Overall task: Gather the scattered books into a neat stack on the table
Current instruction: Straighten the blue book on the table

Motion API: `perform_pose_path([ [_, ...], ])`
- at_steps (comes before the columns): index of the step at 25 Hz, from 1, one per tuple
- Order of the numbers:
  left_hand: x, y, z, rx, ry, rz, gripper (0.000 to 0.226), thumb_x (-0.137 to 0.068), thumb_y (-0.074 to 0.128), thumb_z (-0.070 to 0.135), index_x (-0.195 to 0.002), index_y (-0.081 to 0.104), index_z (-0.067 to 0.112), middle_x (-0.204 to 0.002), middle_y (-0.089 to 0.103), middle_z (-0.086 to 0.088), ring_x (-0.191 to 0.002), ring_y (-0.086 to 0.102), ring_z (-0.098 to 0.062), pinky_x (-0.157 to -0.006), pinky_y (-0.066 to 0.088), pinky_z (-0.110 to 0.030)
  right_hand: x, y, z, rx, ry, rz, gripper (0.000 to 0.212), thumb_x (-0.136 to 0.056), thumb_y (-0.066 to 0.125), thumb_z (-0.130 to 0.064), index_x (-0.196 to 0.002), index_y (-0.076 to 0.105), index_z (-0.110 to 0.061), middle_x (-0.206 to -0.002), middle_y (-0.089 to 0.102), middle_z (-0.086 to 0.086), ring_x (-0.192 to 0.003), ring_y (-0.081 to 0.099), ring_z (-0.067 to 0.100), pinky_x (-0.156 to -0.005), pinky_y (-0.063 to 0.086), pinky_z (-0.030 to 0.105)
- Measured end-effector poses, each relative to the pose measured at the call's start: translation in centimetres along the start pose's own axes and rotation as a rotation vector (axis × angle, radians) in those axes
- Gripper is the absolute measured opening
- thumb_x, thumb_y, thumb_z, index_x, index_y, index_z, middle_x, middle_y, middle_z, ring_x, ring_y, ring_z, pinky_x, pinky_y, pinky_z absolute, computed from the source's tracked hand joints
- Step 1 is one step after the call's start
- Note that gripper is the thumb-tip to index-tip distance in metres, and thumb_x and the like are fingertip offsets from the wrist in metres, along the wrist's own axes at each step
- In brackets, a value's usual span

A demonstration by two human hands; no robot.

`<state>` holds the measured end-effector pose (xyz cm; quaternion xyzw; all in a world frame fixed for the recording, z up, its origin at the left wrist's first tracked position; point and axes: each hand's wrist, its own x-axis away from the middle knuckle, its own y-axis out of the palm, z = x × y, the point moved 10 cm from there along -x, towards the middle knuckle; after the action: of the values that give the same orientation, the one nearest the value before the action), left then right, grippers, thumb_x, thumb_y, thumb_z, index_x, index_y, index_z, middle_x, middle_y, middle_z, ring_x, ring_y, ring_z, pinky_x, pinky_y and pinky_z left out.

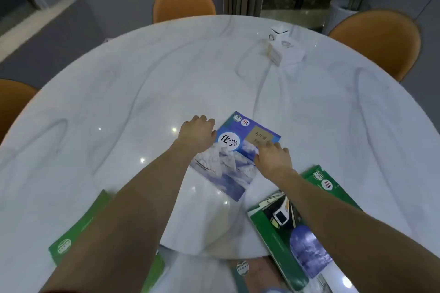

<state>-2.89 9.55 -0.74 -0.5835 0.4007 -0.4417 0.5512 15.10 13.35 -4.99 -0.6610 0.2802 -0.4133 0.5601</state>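
Round white marble-patterned table [119,93]. Both arms reached toward the table's middle, over the near edge.

Blue chemistry book [232,159]: flat on the table, a little nearer the near edge than centre, cover up, lying askew to that edge. Cover showed snowy mountains and a white disc with two characters.

Left hand [196,134]: palm down, fingers curled over the book's far-left edge, touching it. Could not tell whether the fingers were under the cover or only pressing on the edge.

Right hand [272,158]: palm down on the book's right edge, fingers slightly spread and flat on the cover. Not closed around anything; pressing contact only.

Green book with train photo [273,221]: near the near-right edge, partly under the right forearm, apparently lying over another green book [321,177] whose far corner stuck out beyond it.

Green book, left [71,238]: at the near-left edge, mostly hidden by the left forearm.

Another cover [242,269] showed at the bottom edge of the view; detail unclear.

White box [284,49]: far-right part of the table, well apart from the books.

Orange chairs [184,2] stood around the far side.
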Motion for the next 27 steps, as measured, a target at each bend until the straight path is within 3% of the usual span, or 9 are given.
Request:
perform_pose_path([
  [6, -0.2, 6.0, 0.3, 0.071, -0.049, -0.122, 0.033, -0.096, 0.041, 0.024, -0.119, 0.051, 0.003, -0.116, 0.058, -0.016, -0.108, 0.055, -0.032, -0.081, 0.049, -0.04, 0.0, 4.3, 1.9, -0.101, 0.12, -0.069, 0.035, -0.096, 0.04, -0.028, -0.117, 0.054, -0.005, -0.122, 0.054, 0.015, -0.112, 0.05, 0.032, -0.091, 0.043, 0.041],
  [13, -0.2, 9.9, -0.8, 0.199, -0.217, -0.171, 0.04, -0.094, 0.049, 0.025, -0.128, 0.045, 0.003, -0.125, 0.05, -0.018, -0.12, 0.045, -0.033, -0.091, 0.047, -0.044, -0.6, 6.2, 3.5, -0.459, 0.339, -0.016, 0.036, -0.091, 0.056, -0.026, -0.113, 0.055, 0.002, -0.119, 0.054, 0.021, -0.111, 0.052, 0.037, -0.089, 0.046, 0.041],
  [16, -0.5, 11.1, -2.9, 0.44, -0.45, -0.171, 0.031, -0.09, 0.054, 0.022, -0.112, 0.057, 0.001, -0.119, 0.057, -0.021, -0.116, 0.051, -0.037, -0.089, 0.049, -0.043, -0.4, 7.5, 4.9, -0.752, 0.568, -0.026, 0.029, -0.086, 0.061, -0.015, -0.108, 0.057, 0.003, -0.114, 0.061, 0.022, -0.104, 0.06, 0.039, -0.083, 0.051, 0.039],
  [19, -0.4, 11.9, -4.1, 0.692, -0.594, -0.188, 0.021, -0.089, 0.055, 0.017, -0.074, 0.061, 0.003, -0.103, 0.065, -0.026, -0.107, 0.061, -0.04, -0.085, 0.053, -0.041, -0.5, 8.4, 5.2, -0.858, 0.677, -0.05, 0.027, -0.085, 0.059, -0.008, -0.11, 0.057, 0.002, -0.117, 0.061, 0.022, -0.104, 0.062, 0.04, -0.082, 0.052, 0.037],
  [20, -0.3, 11.8, -4.0, 0.725, -0.608, -0.19, 0.023, -0.091, 0.053, 0.016, -0.074, 0.061, 0.002, -0.105, 0.065, -0.028, -0.106, 0.061, -0.04, -0.085, 0.052, -0.041, -0.6, 8.3, 5.2, -0.86, 0.682, -0.049, 0.027, -0.084, 0.058, -0.006, -0.11, 0.056, 0.002, -0.117, 0.06, 0.022, -0.104, 0.062, 0.039, -0.081, 0.052, 0.037],
  [23, 0.4, 11.1, -3.9, 0.79, -0.623, -0.166, 0.027, -0.096, 0.046, 0.017, -0.107, 0.06, -0.004, -0.115, 0.064, -0.024, -0.109, 0.06, -0.039, -0.09, 0.049, -0.041, -1.9, 8.2, 5.2, -0.846, 0.663, -0.05, 0.025, -0.081, 0.057, -0.001, -0.106, 0.056, 0.001, -0.117, 0.061, 0.021, -0.099, 0.062, 0.038, -0.074, 0.05, 0.034],
  [27, 2.5, 11.0, -4.6, 0.95, -0.693, -0.067, 0.027, -0.096, 0.045, 0.014, -0.115, 0.055, -0.002, -0.119, 0.062, -0.023, -0.109, 0.059, -0.037, -0.089, 0.048, -0.039, -3.8, 7.5, 5.0, -0.84, 0.628, -0.033, 0.011, -0.078, 0.059, -0.001, -0.089, 0.058, 0.001, -0.111, 0.065, 0.022, -0.079, 0.057, 0.032, -0.069, 0.048, 0.031],
])
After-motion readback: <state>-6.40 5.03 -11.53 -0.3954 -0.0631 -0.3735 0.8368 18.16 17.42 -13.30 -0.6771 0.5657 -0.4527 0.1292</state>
